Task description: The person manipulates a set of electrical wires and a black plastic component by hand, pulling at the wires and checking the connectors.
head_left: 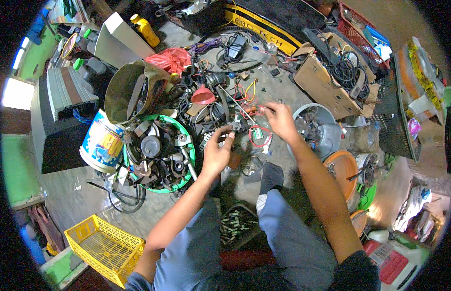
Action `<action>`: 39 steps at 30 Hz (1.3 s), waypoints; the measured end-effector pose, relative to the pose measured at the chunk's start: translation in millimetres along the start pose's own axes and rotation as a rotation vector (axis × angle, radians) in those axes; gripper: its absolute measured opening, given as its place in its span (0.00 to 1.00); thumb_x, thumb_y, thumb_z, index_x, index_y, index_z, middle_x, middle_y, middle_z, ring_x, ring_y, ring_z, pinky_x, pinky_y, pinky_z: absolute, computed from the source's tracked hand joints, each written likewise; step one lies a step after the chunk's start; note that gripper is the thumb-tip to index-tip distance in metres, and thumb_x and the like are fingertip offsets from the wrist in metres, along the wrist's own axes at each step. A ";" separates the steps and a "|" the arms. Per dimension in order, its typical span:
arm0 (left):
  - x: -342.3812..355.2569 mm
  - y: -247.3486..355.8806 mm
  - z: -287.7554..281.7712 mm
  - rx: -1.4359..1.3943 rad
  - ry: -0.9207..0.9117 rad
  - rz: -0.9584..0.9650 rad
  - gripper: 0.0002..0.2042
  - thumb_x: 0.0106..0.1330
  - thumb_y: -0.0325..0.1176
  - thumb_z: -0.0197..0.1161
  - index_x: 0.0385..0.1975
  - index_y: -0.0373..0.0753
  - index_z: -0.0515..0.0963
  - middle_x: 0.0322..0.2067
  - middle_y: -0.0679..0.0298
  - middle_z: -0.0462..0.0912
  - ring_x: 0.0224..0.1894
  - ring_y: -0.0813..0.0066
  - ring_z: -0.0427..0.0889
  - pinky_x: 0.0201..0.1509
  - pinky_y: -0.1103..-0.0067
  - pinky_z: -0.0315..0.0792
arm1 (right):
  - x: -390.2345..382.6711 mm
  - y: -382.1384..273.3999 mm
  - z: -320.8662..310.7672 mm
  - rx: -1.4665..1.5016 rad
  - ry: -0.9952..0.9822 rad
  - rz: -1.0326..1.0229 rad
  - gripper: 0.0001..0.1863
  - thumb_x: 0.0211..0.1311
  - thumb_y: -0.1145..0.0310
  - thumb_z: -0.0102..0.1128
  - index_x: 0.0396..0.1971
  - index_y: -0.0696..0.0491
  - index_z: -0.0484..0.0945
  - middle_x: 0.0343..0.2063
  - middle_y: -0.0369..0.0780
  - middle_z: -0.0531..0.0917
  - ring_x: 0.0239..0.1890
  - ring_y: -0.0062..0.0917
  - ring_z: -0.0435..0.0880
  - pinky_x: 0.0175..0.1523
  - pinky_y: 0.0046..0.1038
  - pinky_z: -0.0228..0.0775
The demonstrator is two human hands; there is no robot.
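Observation:
My left hand (217,154) is over the middle of the cluttered floor, thumb and forefinger curled close together. A small dark metal part (238,127) lies right by its fingertips; whatever they pinch is too small to make out. To the right, my right hand (281,121) is closed in a pinch on a thin red-orange item (253,109), whose exact kind does not show. Below it lies a loop of red wire (257,136), around a small green-and-white piece. A red funnel (202,96) and a yellow wire (254,88) lie farther off among the parts.
At left stands a green-rimmed basin (192,145) heaped with dark parts, beside a printed bucket (100,143). A grey tub (327,113), an orange basin (349,167) and a cardboard box of cables (320,87) are at right. Low left is a yellow crate (101,252).

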State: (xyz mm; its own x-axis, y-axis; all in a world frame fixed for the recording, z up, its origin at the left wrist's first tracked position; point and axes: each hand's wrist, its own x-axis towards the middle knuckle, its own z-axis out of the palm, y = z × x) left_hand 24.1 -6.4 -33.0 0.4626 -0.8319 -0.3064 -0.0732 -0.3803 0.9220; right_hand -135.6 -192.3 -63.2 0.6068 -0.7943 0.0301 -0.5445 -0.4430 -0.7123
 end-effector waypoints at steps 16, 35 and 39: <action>-5.0 47.3 -15.5 -0.338 -0.033 0.077 0.16 0.78 0.40 0.50 0.40 0.34 0.81 0.29 0.69 0.81 0.33 0.83 0.78 0.43 0.82 0.73 | -57.1 -84.7 -34.6 0.647 0.040 0.234 0.10 0.67 0.69 0.63 0.36 0.61 0.85 0.27 0.37 0.86 0.27 0.14 0.79 0.34 0.20 0.72; 25.5 57.0 -97.5 -0.395 0.510 0.176 0.12 0.71 0.42 0.63 0.41 0.39 0.80 0.31 0.70 0.78 0.29 0.84 0.70 0.35 0.83 0.68 | -47.5 -71.7 -107.8 0.961 0.451 0.182 0.11 0.68 0.69 0.61 0.46 0.59 0.78 0.31 0.37 0.82 0.32 0.20 0.80 0.38 0.23 0.75; -8.1 112.5 -117.9 0.040 0.261 0.297 0.26 0.64 0.41 0.70 0.59 0.37 0.73 0.51 0.57 0.79 0.57 0.67 0.75 0.65 0.72 0.65 | -59.7 -132.8 -123.4 0.609 0.240 0.045 0.13 0.66 0.72 0.61 0.48 0.60 0.81 0.39 0.40 0.86 0.40 0.21 0.83 0.46 0.23 0.73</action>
State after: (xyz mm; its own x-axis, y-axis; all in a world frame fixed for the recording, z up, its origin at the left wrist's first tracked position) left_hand 116.2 5.2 101.2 0.6249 -0.7792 0.0477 -0.2695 -0.1580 0.9500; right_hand -170.9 -137.3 116.1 0.4070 -0.9084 0.0960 -0.0988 -0.1483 -0.9840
